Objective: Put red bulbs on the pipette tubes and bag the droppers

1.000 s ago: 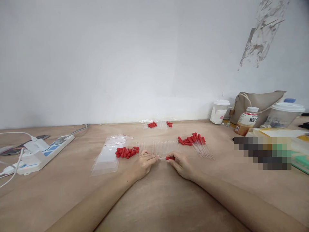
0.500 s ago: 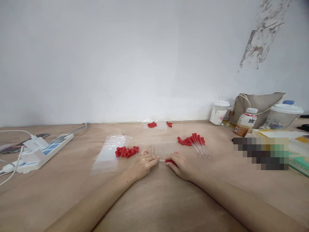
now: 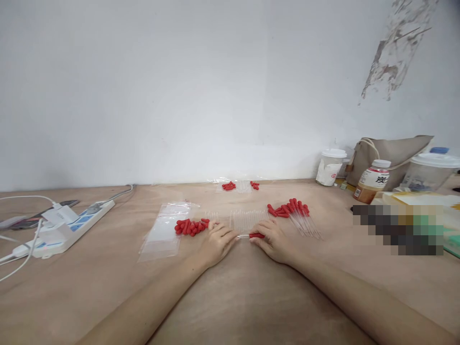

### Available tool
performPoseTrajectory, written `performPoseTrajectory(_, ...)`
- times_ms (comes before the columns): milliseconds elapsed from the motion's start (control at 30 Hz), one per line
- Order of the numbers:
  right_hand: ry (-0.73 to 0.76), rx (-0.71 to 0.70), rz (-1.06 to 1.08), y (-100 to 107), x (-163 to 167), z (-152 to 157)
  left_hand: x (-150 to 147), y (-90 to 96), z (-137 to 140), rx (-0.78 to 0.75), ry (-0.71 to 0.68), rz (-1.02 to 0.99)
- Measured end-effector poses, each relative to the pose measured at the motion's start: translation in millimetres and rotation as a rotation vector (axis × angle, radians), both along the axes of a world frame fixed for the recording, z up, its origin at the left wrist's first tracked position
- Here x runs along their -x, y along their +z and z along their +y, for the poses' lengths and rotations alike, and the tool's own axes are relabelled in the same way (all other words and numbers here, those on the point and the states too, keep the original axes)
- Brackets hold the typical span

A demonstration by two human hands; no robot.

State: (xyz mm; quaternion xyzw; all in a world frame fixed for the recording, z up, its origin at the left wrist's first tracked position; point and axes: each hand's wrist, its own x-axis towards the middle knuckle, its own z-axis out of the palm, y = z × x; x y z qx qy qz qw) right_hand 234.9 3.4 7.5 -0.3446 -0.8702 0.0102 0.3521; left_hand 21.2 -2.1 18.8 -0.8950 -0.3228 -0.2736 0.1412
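Note:
My left hand (image 3: 220,242) is closed on a thin glass dropper tube (image 3: 243,236) that points right. The fingers of my right hand (image 3: 272,239) are closed around a red rubber bulb (image 3: 256,235), which meets the tube's right end. Just beyond my hands a row of clear glass tubes (image 3: 247,220) lies side by side. Loose red bulbs (image 3: 190,227) are heaped left of my left hand. To the right of my right hand lies a fan of droppers with red bulbs (image 3: 294,207) on their glass tubes.
Clear zip bags (image 3: 163,232) lie left of the loose bulbs. A power strip (image 3: 77,227) with cables sits at far left. Near the wall is a bag of bulbs and tubes (image 3: 244,186). At right stand a cup (image 3: 329,167), a bottle (image 3: 373,181) and a grey bag (image 3: 402,146).
The whole view has shifted slightly, so things sit a little farther right. My hands keep their hold on the tube and bulb; the gap between them looks about the same.

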Motion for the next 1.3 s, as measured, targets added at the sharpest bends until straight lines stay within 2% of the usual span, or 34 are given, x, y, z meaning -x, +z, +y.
performPoseTrajectory(100,-0.011,-0.08,-0.063,2,-2,-2,1,2.6,-3,-0.001,0.043,0.007)
performPoseTrajectory(300,0.037,-0.177,-0.061,-5,0,-1,-2,0.8,-8,-0.004,0.016,-0.026)
performPoseTrajectory(567,0.121,-0.194,-0.053,-6,0,1,-6,-2.0,-10,0.049,-0.023,-0.05)
performPoseTrajectory(933,0.124,-0.19,-0.098,-2,5,-2,-7,-5.2,-11,0.092,-0.007,-0.086)
performPoseTrajectory(1167,0.122,-0.142,-0.083,-4,5,2,-7,-5.7,-9,0.153,0.006,-0.086)
performPoseTrajectory(1233,0.126,-0.064,-0.036,-1,4,3,-7,-4.4,-10,0.168,0.022,-0.106)
performPoseTrajectory(1300,0.126,0.097,0.12,3,6,3,-9,-2.9,-11,0.175,0.049,-0.142)
